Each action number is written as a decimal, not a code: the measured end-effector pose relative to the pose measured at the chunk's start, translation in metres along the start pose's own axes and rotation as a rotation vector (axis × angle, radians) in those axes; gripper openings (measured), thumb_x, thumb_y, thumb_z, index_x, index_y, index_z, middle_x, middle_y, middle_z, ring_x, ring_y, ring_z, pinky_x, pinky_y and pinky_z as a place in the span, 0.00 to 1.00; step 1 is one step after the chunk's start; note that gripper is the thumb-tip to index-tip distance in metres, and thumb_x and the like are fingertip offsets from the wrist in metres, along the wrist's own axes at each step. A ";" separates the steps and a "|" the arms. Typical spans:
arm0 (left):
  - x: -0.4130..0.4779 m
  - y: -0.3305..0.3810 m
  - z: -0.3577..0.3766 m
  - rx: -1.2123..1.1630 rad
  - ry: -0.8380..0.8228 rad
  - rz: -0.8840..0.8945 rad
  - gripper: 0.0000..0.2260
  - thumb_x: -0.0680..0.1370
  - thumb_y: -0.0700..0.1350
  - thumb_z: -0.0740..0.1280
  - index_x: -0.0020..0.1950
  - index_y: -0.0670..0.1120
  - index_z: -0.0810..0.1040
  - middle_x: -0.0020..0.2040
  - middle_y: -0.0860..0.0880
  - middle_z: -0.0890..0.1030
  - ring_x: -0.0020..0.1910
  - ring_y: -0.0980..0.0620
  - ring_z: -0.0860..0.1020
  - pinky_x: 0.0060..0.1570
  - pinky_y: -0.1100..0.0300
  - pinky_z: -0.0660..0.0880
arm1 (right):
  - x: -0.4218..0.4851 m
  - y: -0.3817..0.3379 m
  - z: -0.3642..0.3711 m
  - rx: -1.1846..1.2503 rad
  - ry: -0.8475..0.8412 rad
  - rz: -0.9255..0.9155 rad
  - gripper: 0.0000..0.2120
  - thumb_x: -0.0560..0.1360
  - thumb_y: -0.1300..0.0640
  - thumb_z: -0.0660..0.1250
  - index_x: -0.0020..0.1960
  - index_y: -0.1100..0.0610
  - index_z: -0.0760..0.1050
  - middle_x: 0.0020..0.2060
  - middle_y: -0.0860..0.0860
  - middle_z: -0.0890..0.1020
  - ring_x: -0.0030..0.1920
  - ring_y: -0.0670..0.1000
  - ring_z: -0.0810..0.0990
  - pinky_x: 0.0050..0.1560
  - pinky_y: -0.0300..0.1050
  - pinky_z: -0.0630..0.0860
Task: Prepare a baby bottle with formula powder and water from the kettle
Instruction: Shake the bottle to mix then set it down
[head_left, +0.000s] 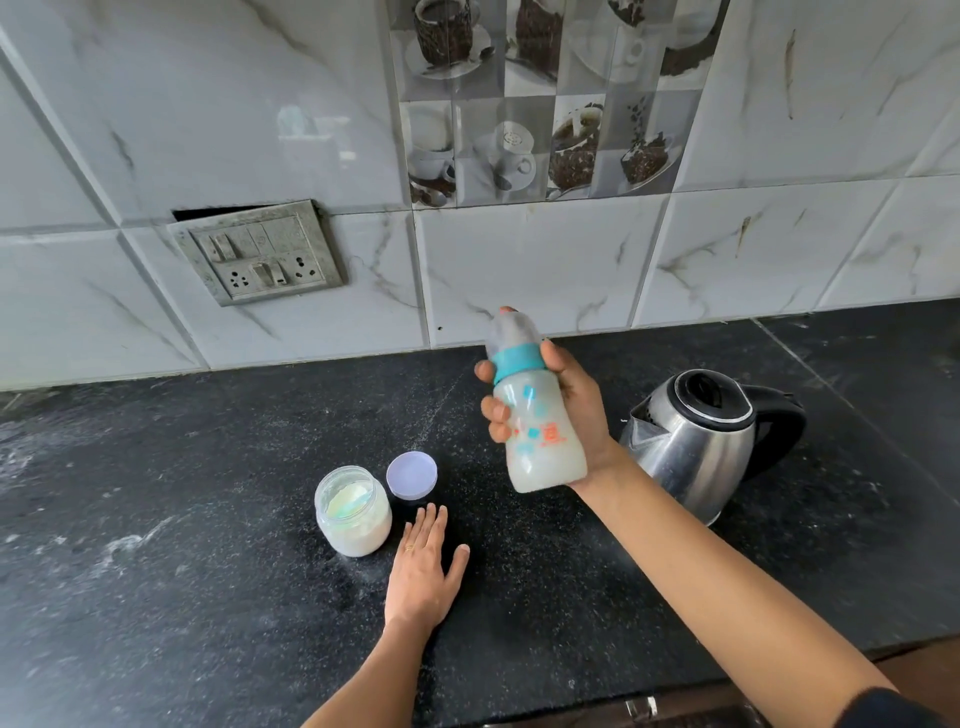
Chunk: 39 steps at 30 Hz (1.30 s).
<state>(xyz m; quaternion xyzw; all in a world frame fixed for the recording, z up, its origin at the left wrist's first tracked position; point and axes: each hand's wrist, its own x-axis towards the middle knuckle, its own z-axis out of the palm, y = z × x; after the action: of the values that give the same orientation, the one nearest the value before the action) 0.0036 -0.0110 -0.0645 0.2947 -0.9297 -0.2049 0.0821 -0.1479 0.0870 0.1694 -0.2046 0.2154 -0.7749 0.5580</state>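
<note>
Currently the right hand (566, 400) grips the bottle (537, 415) in the air above the counter (208, 519). The fingers (496, 413) wrap around the bottle's left side and the thumb lies against the teal collar (517, 359) on the right. The bottle is tilted slightly, its capped top leaning up and to the left, toward the tiled wall (519, 270). A clear cap (509, 327) covers the top above the collar. The bottle body is cloudy white and carries blue and orange print. The picture is slightly blurred around the bottle.

The left hand (423, 566) lies flat on the counter, palm down, fingers extended and held together, thumb spread to the right. It holds nothing. A ring shows on one finger.

The jar (353, 512) stands upright on the counter just left of the left hand's fingertips. It is uncapped and holds white powder; a pale scoop (349, 503) lies inside, near the top. The lid (412, 475) rests on the counter just beside the jar, to its upper right, and just beyond the left hand's fingertips.

The kettle (698, 441) stands on the counter to the right of the bottle, behind the right forearm. Its body is steel, with a black lid and a black handle on the right; the spout faces left.

A switch plate (257, 254) is mounted on the wall at left. White dust is scattered over the dark counter.
</note>
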 end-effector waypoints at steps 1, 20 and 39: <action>0.000 -0.001 0.000 0.005 0.000 0.002 0.29 0.80 0.58 0.53 0.77 0.47 0.51 0.78 0.51 0.51 0.72 0.62 0.40 0.69 0.66 0.34 | 0.001 0.000 0.002 -0.016 0.000 -0.011 0.25 0.67 0.51 0.73 0.61 0.55 0.72 0.45 0.56 0.79 0.34 0.53 0.78 0.33 0.44 0.78; -0.001 0.002 -0.003 0.000 0.004 0.007 0.29 0.80 0.58 0.53 0.77 0.47 0.51 0.78 0.50 0.51 0.72 0.62 0.40 0.69 0.66 0.33 | 0.010 -0.001 0.001 0.259 0.085 -0.043 0.28 0.58 0.56 0.80 0.53 0.63 0.73 0.44 0.57 0.78 0.34 0.54 0.80 0.33 0.45 0.80; -0.002 0.002 -0.003 -0.006 0.005 0.001 0.29 0.81 0.58 0.53 0.77 0.47 0.51 0.78 0.51 0.51 0.72 0.62 0.40 0.69 0.66 0.34 | 0.010 0.008 -0.001 0.164 0.079 -0.015 0.27 0.61 0.52 0.78 0.54 0.61 0.72 0.44 0.56 0.78 0.34 0.52 0.80 0.34 0.44 0.80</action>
<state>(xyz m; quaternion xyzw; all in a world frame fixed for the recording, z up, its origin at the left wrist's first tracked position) 0.0050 -0.0095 -0.0611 0.2944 -0.9291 -0.2071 0.0854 -0.1453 0.0749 0.1645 -0.1292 0.1713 -0.8015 0.5581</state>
